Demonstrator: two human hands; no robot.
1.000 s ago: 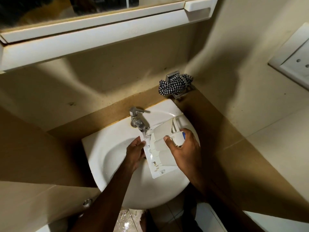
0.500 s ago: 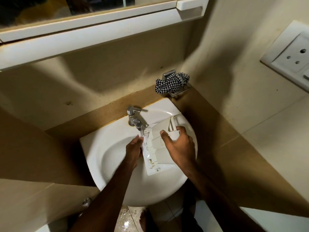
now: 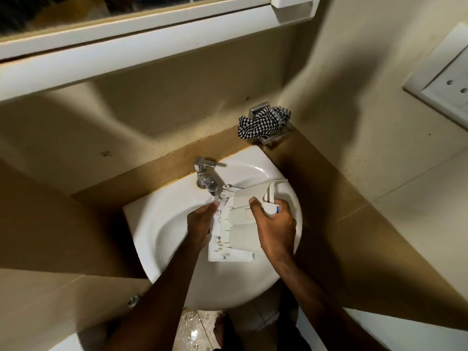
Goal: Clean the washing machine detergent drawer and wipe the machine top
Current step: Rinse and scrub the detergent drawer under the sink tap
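Shift: both hands sit slightly lower in the basin than half a second ago, and the drawer's long side has swung closer to vertical; the tap is running as before.
Wall: matte beige tiles with a brown band behind the sink, stained and speckled.
Sink: round white glazed ceramic basin [image 3: 162,224], glossy, set into a corner.
Detergent drawer: white moulded plastic tray [image 3: 240,221], rectangular with ribbed compartments, held tilted over the basin, its upper left corner under the stream.
Right hand: right hand [image 3: 276,226] grips the drawer's upper right end, thumb curled over the top panel, a small blue part showing beside the fingers.
Left hand: left hand [image 3: 200,224] is pressed against the drawer's left edge beneath the water; whether the fingers curl round the edge cannot be told.
Cloth: black-and-white checked rag [image 3: 263,122], crumpled, resting on a metal wall holder above the sink's right corner.
Tap: short chrome faucet [image 3: 205,173] with a lever handle, water falling from its spout.
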